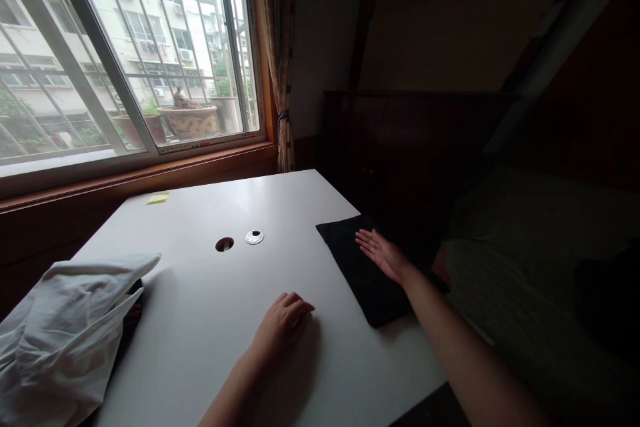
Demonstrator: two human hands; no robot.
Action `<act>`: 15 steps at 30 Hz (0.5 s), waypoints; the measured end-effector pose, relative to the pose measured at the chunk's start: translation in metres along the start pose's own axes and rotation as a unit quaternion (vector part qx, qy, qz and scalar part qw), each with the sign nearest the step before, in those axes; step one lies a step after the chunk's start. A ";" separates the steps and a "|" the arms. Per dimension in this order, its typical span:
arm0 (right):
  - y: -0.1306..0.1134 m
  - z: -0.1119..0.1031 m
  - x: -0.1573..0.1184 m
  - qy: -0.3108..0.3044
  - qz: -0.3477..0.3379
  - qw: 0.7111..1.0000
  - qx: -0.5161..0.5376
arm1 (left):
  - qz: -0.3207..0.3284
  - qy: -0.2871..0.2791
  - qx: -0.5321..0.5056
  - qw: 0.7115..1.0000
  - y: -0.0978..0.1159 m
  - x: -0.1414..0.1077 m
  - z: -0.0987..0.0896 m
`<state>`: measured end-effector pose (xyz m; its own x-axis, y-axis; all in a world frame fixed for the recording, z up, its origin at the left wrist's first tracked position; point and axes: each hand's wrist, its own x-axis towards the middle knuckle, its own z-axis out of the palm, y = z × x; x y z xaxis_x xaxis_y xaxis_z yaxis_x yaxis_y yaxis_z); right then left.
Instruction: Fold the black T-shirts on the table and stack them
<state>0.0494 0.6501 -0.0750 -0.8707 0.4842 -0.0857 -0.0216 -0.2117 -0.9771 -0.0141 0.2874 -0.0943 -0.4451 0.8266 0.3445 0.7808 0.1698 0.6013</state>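
Observation:
A folded black cloth (357, 273) lies at the right edge of the white table (200, 320). Over its upper right part is my right hand (383, 255), palm turned partly sideways, fingers stretched out and nothing held. My left hand (284, 321) is to the left of the cloth, low over the tabletop, with its fingers curled and partly hidden beneath it; I cannot make out anything in them. Crumpled light grey cloth (70, 327) is heaped at the table's left side, with something dark under its right edge.
Toward the back of the table are a round hole (225, 245) and a silvery round cover (255, 237). A yellow paper note (159, 198) lies near the far left edge. Behind stands a barred window (195, 47) with a curtain (283, 80).

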 end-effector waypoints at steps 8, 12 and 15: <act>-0.013 -0.101 -0.001 0.290 -0.024 0.954 -0.071 | -0.009 -0.011 -0.002 1.000 0.000 0.001 -0.002; -0.012 -0.104 -0.003 0.317 -0.090 0.930 -0.164 | -0.014 -0.012 -0.002 1.000 0.004 0.001 -0.003; -0.004 -0.086 -0.004 0.263 -0.132 0.927 -0.232 | -0.014 -0.010 -0.002 1.000 0.004 0.001 -0.003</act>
<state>0.0953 0.7221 -0.0879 -0.5029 0.8399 0.2042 0.1203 0.3020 -0.9457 -0.0128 0.2872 -0.0900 -0.4576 0.8321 0.3135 0.7669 0.1909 0.6127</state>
